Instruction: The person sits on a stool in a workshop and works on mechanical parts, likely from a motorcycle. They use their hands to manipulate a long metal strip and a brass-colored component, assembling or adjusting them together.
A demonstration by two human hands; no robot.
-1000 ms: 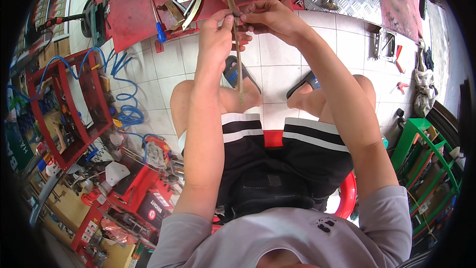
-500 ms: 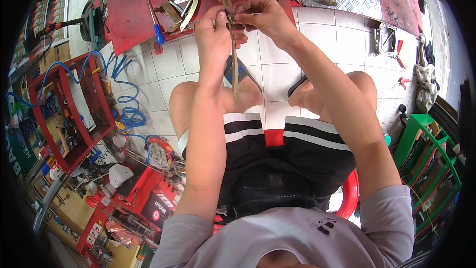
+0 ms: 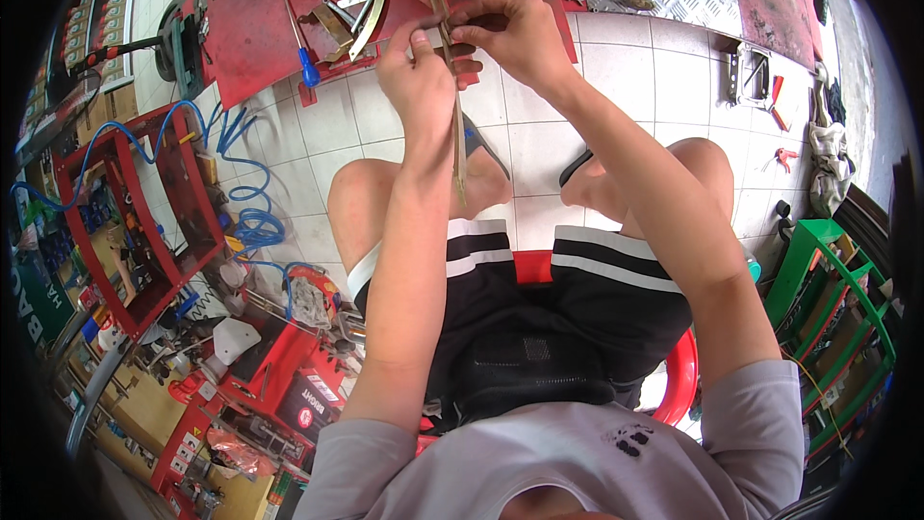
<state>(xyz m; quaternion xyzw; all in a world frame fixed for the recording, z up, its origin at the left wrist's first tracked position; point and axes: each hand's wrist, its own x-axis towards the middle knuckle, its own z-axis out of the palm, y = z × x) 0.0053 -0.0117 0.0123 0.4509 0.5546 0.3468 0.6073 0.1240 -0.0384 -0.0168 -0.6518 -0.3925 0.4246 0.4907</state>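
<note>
Seated on a red stool [image 3: 681, 380] over the white tiled floor [image 3: 539, 140], the person has both hands up at the edge of a red bench [image 3: 260, 24]. The left hand [image 3: 416, 72] is curled tight around a long thin metal strip [image 3: 458, 149], which hangs from below those fingers down toward the knees and pokes up just past the fingertips toward the bench. The right hand [image 3: 515, 39] sits just beside the left, its fingers pinched narrow on the same strip near the top (what exactly lies under the fingertips is too small to tell). The two hands are touching or nearly so.

Left of the left fingers, on the bench, lie a blue-handled screwdriver [image 3: 300, 48] and a curved metal piece [image 3: 371, 10]. Farther left, well apart from the hands, stands a red rack [image 3: 130, 212] with a coiled blue hose [image 3: 245, 197] beside it. Well off to the right of the right fingers is a green rack [image 3: 837, 308].
</note>
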